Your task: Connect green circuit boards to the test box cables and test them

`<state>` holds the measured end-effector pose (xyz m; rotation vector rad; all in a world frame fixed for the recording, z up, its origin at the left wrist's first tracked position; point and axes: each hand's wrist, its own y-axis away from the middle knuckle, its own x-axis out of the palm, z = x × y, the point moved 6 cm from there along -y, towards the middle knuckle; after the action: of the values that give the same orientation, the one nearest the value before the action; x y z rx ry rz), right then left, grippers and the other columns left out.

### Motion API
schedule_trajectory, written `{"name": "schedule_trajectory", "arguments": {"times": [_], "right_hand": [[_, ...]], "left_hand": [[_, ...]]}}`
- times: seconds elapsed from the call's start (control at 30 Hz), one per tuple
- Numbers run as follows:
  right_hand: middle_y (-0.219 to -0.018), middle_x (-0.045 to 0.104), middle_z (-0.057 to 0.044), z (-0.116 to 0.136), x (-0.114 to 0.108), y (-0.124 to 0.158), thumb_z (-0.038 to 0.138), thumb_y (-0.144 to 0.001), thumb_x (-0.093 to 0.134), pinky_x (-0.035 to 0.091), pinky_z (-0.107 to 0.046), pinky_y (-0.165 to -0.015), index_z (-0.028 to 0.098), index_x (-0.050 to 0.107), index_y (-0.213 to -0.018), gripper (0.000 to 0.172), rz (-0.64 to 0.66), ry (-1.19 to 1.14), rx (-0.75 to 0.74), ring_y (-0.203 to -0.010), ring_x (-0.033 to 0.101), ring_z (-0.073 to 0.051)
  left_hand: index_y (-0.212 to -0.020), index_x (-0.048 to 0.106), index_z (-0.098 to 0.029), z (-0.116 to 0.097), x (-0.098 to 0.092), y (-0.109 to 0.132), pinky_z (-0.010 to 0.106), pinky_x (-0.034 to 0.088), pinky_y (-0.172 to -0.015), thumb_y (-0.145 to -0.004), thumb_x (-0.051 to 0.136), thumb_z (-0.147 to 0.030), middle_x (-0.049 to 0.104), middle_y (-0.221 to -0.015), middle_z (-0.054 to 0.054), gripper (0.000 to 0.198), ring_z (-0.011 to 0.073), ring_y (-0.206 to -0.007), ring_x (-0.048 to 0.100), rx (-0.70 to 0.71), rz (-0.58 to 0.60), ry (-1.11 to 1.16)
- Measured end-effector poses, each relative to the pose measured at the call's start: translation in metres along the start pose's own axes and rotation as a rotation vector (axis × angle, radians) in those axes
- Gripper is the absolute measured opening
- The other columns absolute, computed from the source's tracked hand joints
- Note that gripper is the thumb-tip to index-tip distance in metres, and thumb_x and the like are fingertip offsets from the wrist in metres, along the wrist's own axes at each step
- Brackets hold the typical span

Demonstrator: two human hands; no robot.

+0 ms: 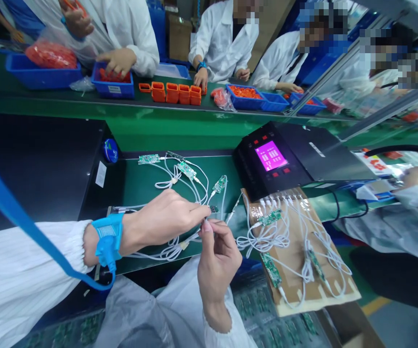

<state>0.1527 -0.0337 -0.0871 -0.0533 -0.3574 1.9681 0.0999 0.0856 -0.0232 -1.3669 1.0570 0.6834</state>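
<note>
At the front edge of the counter (42, 164), two hands meet over a green mat (140, 186).
The left hand (165, 217) and right hand (218, 256) each close a narrow fingertip grip on the end of one white cable (189, 239), held just above the mat's near edge. Loose cables with small circuit boards (186, 169) cover the mat behind. A tester (271, 155) and a cardboard sheet (296, 302) crowd the right side; open room lies on the dark counter to the left.

White cable (172, 251): thin, loosely looped along the near edge of the green worktop (140, 186), plug end lifted.
</note>
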Motion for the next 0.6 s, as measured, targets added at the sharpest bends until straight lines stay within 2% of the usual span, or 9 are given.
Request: {"name": "schedule_trajectory", "arguments": {"times": [0.33,0.43,0.6], "right_hand": [[-0.081,0.068,-0.002,-0.004,0.002,-0.001,0.025,-0.096,0.068,0.056,-0.026,-0.072,0.018,0.067,-0.083,0.015,-0.019,-0.016,0.056,-0.077,0.067,-0.014],[-0.083,0.069,-0.002,-0.004,0.002,-0.002,0.025,-0.097,0.068,0.056,-0.028,-0.076,0.018,0.068,-0.086,0.013,-0.010,-0.001,0.017,-0.081,0.068,-0.014],[-0.090,0.071,-0.004,-0.001,-0.001,-0.005,0.023,-0.098,0.067,0.058,-0.032,-0.083,0.019,0.070,-0.096,0.006,-0.020,0.049,-0.113,-0.090,0.069,-0.016]], "left_hand": [[-0.084,0.065,-0.015,-0.008,0.000,0.001,0.028,0.031,-0.041,-0.100,0.046,-0.008,0.065,-0.062,-0.001,0.026,0.0122,-0.046,0.055,0.048,0.005,-0.053],[-0.089,0.067,-0.016,-0.004,-0.001,-0.001,0.025,0.036,-0.044,-0.102,0.050,-0.012,0.068,-0.067,-0.002,0.021,0.0111,-0.050,0.059,0.009,-0.002,0.039],[-0.098,0.071,-0.017,0.008,-0.005,-0.005,0.019,0.050,-0.058,-0.101,0.055,-0.017,0.077,-0.082,-0.001,0.016,0.0107,-0.066,0.071,-0.153,-0.072,0.275]]}}
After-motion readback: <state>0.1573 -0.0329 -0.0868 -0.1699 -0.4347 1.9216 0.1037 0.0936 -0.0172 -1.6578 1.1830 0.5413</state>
